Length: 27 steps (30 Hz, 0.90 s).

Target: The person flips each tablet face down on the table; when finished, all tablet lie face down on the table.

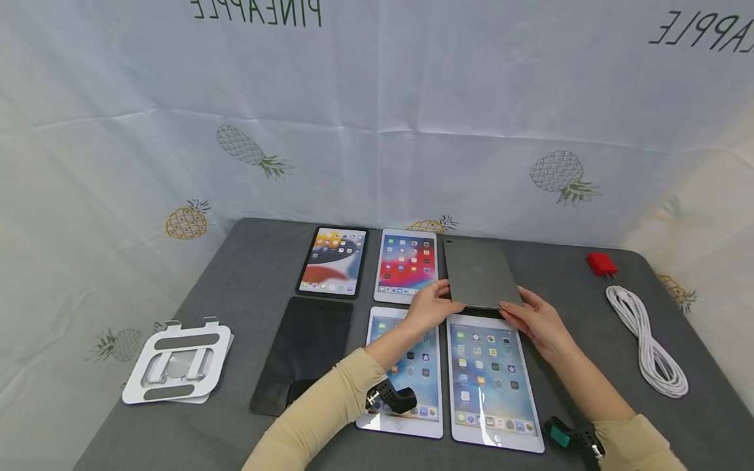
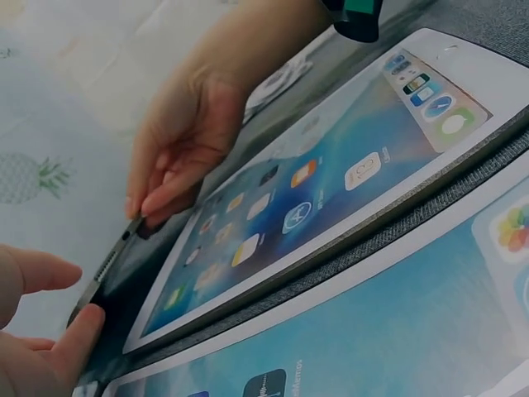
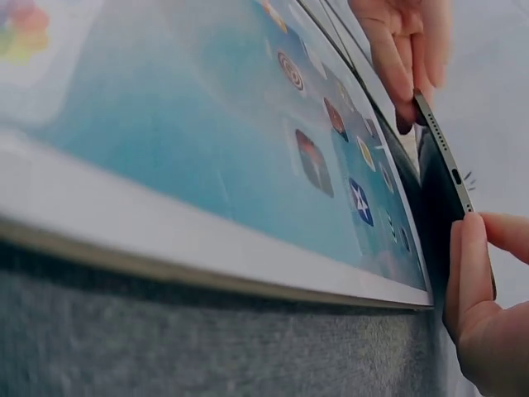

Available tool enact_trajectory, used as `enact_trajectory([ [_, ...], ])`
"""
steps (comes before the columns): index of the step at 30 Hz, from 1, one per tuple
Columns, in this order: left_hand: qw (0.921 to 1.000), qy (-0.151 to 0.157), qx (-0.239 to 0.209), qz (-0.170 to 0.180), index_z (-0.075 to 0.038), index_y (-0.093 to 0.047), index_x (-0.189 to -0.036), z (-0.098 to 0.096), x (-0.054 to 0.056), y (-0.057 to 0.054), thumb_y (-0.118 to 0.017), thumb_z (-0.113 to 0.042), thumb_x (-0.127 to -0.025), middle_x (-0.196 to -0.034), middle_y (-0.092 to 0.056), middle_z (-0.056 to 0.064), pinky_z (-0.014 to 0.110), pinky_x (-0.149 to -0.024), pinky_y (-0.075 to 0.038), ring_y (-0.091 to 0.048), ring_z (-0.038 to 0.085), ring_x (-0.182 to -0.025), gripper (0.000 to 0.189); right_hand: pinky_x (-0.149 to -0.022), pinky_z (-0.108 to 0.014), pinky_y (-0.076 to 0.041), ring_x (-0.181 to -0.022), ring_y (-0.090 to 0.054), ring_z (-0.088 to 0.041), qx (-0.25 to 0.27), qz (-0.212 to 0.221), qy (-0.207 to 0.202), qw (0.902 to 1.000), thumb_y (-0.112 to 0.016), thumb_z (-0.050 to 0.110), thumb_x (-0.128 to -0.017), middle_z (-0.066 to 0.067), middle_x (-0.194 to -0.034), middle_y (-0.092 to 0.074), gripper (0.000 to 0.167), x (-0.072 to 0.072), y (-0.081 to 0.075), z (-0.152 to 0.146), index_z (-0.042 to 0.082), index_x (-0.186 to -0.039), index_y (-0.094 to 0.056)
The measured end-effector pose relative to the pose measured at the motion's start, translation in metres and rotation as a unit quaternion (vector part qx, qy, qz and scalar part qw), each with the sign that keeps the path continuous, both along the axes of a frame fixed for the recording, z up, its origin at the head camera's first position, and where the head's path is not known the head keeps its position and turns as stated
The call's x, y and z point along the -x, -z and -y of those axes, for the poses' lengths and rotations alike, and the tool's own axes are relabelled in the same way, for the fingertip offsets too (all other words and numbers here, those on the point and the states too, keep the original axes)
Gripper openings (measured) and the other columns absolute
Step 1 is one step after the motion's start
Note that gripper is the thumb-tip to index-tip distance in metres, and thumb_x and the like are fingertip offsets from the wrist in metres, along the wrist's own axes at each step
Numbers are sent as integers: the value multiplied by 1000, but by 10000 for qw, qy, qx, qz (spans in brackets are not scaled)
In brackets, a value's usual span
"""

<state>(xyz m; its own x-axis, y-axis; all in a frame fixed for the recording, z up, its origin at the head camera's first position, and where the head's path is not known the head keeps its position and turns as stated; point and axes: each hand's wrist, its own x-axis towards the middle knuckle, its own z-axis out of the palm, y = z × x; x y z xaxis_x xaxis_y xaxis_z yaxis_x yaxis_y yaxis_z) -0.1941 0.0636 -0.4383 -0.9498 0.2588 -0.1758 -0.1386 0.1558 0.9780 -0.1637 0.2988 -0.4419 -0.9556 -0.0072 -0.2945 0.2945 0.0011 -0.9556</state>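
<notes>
A dark grey tablet (image 1: 480,271) lies back side up at the back right of the tablet rows, its near edge tilted up. At its near left corner, my left hand (image 1: 431,306) holds the edge with thumb and fingers. My right hand (image 1: 540,320) pinches the near right corner. In the left wrist view the tablet's thin edge (image 2: 116,252) runs between both hands; the right wrist view shows a port in that edge (image 3: 446,157). Just in front lies a lit white tablet (image 1: 495,379). Another lit white tablet (image 1: 412,373) lies partly under my left forearm.
Further left are a black-framed lit tablet (image 1: 332,261), a dark-screened tablet (image 1: 312,347) and a white folding stand (image 1: 179,363). A white tablet with a red wallpaper (image 1: 406,265) sits beside the grey one. At the right are a red plug adapter (image 1: 601,264) and a coiled white cable (image 1: 648,343).
</notes>
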Motion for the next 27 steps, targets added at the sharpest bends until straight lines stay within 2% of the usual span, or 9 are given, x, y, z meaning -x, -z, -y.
enact_trajectory([
  [2,10000,-29,42,-33,-5,-50,-141,-1,0,1,-78,-12,-82,-135,-57,9,30,-86,-53,-64,18,-107,65,-80,-17,-52,-89,-68,-3,-220,-78,-90,9997,-69,16,-92,10,-96,-66,93,-1,0,-1,4,-156,-3],
  [4,9999,-53,105,-76,-5,-50,-140,-1,0,2,-79,-11,-81,-134,-58,8,29,-84,-54,-64,16,-104,66,-80,-16,-51,-90,-68,-4,-520,-141,-223,9983,-70,19,-92,9,-100,-66,93,-1,1,-2,4,-156,-4],
  [9,9995,-77,227,-193,-4,-51,-139,-2,1,5,-79,-6,-80,-130,-60,7,27,-80,-54,-65,14,-99,66,-79,-14,-48,-93,-65,-6,-1360,-239,-596,9886,-71,25,-91,-14,-125,-59,94,0,2,-6,5,-156,-6],
  [12,9990,-59,283,-346,-3,-52,-138,-3,4,7,-79,-4,-79,-128,-61,7,26,-78,-54,-66,14,-96,65,-82,-22,-51,-94,-64,-11,-1821,-365,-758,9797,-71,26,-90,-25,-132,-54,93,1,2,-8,3,-156,-10],
  [16,9979,17,366,-529,-1,-53,-137,-2,8,8,-80,-4,-78,-126,-62,9,25,-78,-54,-67,14,-94,65,-94,-45,-47,-97,-64,-21,-2644,-504,-792,9598,-73,32,-89,-23,-121,-63,90,3,-1,-9,0,-153,-19],
  [19,9972,65,469,-577,-1,-54,-137,-2,11,9,-80,-5,-78,-124,-63,8,24,-77,-54,-67,13,-94,65,-95,-58,-40,-100,-62,-30,-3232,-591,-766,9414,-73,36,-88,-20,-109,-67,88,3,-4,-9,-5,-150,-27],
  [22,9958,108,635,-656,-1,-54,-137,-2,13,9,-81,-4,-77,-121,-64,9,24,-75,-54,-67,13,-93,65,-87,-54,-45,-95,-60,-31,-3698,-771,-732,9230,-73,35,-87,-21,-109,-63,82,2,-3,-9,-10,-144,-35],
  [24,9946,147,744,-707,0,-54,-136,-2,15,10,-81,-3,-77,-119,-65,9,23,-74,-54,-68,13,-92,65,-80,-47,-48,-87,-62,-27,-3881,-892,-731,9144,-74,32,-88,-23,-113,-59,78,1,-2,-9,-12,-142,-38],
  [27,9925,262,871,-820,2,-53,-137,-3,16,11,-80,-2,-78,-117,-65,11,22,-73,-54,-67,14,-92,65,-69,-36,-46,-76,-60,-21,-4100,-1062,-688,9033,-74,29,-87,-23,-116,-56,73,2,0,-11,-12,-139,-42],
])
